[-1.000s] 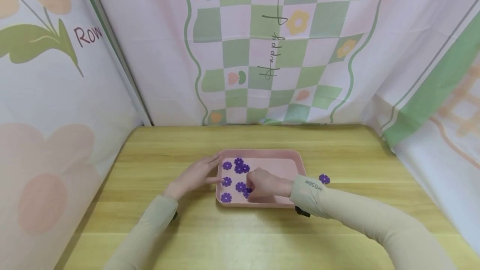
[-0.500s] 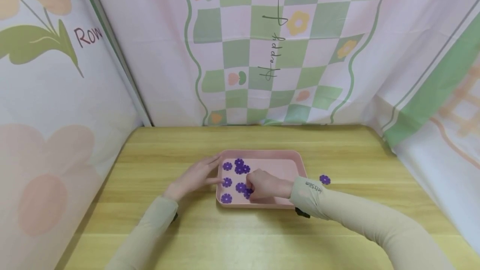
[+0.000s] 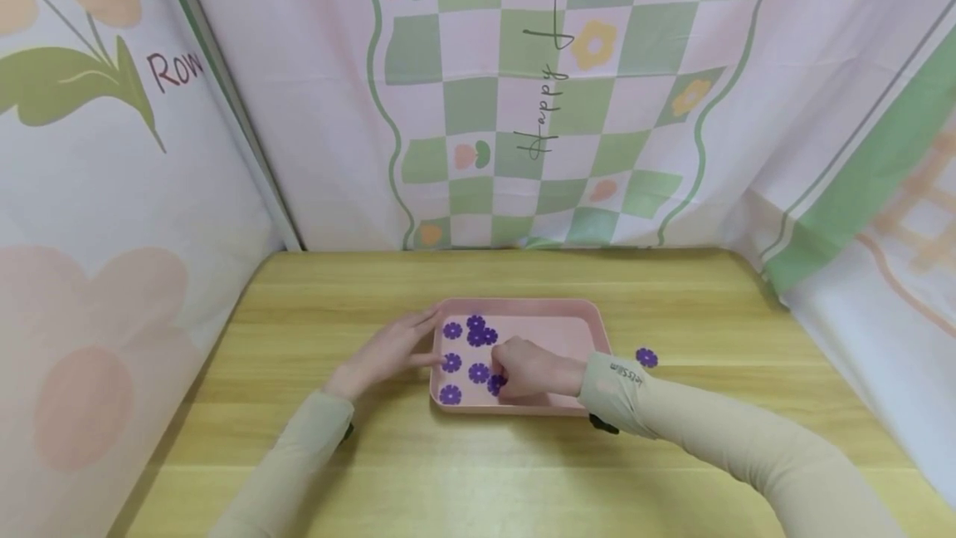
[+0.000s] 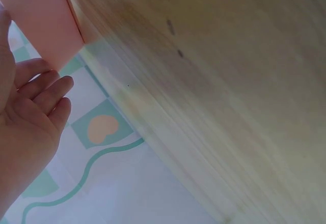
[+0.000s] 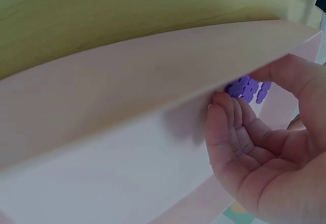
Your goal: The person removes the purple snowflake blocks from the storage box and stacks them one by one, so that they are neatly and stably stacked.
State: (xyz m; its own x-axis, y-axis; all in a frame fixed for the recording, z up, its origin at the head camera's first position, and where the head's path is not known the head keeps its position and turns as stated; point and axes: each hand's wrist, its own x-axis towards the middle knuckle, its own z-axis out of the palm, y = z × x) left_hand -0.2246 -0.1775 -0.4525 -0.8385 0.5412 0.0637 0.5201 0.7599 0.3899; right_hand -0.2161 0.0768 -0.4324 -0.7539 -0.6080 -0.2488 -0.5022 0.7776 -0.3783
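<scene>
A shallow pink tray (image 3: 523,307) lies on the wooden table, with several purple flower-shaped discs in its left half. My right hand (image 3: 534,368) reaches into it with curled fingers and pinches a purple flower-shaped disc (image 3: 496,385) near the front wall. In the right wrist view the thumb and fingertips meet at purple discs (image 5: 243,88), partly hidden behind the tray wall. My left hand (image 3: 388,355) rests against the tray's left side, thumb over the rim. Its fingers (image 4: 53,94) look relaxed beside the pink wall in the left wrist view.
One purple disc (image 3: 646,357) lies on the table (image 3: 478,471) right of the tray. Inside, three discs form a left column, a small overlapping cluster (image 3: 478,335) sits toward the back, and a single disc (image 3: 479,373) lies nearby. Printed curtains (image 3: 545,106) hang behind and at both sides.
The disc at my right fingers has shifted slightly right, away from the disc it overlapped. My left hand and the tray have stayed in place.
</scene>
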